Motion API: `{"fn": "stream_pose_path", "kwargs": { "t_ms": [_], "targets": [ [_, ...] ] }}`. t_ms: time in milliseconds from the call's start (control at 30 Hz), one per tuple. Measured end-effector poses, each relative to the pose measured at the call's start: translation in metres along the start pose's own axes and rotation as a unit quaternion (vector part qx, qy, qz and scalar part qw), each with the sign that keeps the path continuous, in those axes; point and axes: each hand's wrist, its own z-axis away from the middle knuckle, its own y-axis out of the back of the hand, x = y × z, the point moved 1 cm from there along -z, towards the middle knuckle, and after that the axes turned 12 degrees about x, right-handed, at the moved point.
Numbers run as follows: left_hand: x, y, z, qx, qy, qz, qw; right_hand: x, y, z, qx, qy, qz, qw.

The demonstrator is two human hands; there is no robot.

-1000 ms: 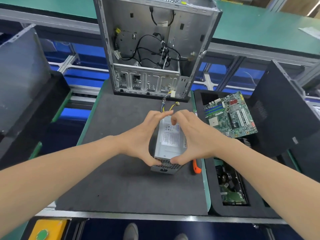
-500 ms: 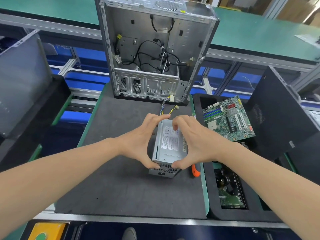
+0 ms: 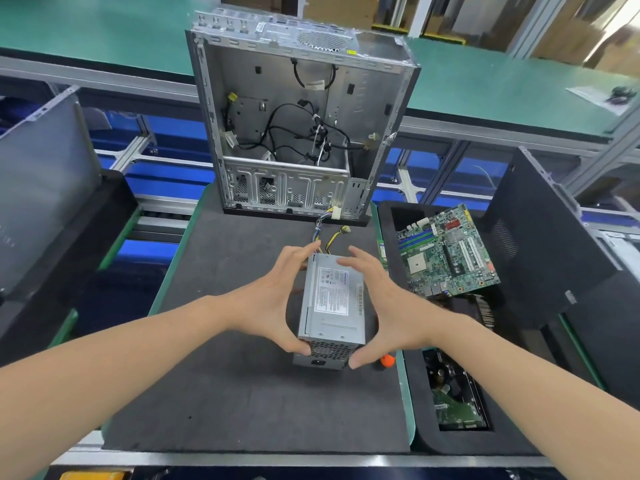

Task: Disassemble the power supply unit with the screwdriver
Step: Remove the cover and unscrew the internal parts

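Grey foam matting (image 3: 214, 375) is covering the work surface in front of you, and the stripped computer case (image 3: 301, 116) is standing upright at its far edge with loose black cables hanging inside. You are holding the power supply unit (image 3: 334, 306) over the middle of the mat, label face up, its vented end facing you and its bundle of coloured wires (image 3: 327, 233) trailing toward the case. It appears tilted, with the vented end raised off the mat; whether the far end is touching cannot be told.

Your left hand (image 3: 273, 299) is clamping the unit's left side, thumb at the near lower corner. Your right hand (image 3: 384, 303) is curving around the right side; its thumb is meeting the near corner, but its fingertips appear to be hovering just clear of the top edge, so treat that side as lightly held.

Hazards, largest first:

1. The unit is resting mainly on thumb pressure. A slip is likely to drop it onto the mat or the tray edge.
2. The motherboard (image 3: 446, 251) is lying just to the right. Swinging the unit that way risks striking it.
3. The trailing wires are lying near the case base; turning the unit risks snagging a connector.
4. The screwdriver (image 3: 388, 360), only its orange handle showing, is lying beside your right thumb, mostly hidden. Setting the unit down blind risks trapping it or rolling it off the mat
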Motion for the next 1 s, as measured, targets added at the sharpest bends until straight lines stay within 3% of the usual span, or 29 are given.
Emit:
{"fn": "stream_pose_path", "kwargs": {
  "t_ms": [100,400,533,700,867,1000],
  "targets": [
    [0.002,-0.001,0.001,0.001,0.008,0.001,1.000,0.008,-0.021,0.005,0.051,-0.007,-0.040,0.998],
    [-0.008,0.021,0.013,-0.018,0.049,-0.040,0.998,-0.014,-0.019,-0.020,0.051,0.022,-0.047,0.997],
    [-0.021,0.033,0.035,-0.073,0.078,-0.064,0.992,-0.042,-0.021,-0.043,-0.019,0.066,0.101,0.993],
    [-0.034,0.032,0.047,-0.094,0.109,-0.044,0.989,-0.061,-0.050,-0.049,-0.065,0.126,0.267,0.953],
    [-0.040,0.034,0.051,-0.114,0.148,-0.031,0.982,-0.066,-0.077,-0.054,-0.064,0.139,0.329,0.932],
    [-0.025,0.036,0.043,-0.108,0.142,-0.063,0.982,-0.059,-0.081,-0.051,-0.050,0.127,0.303,0.943]
  ]
}}
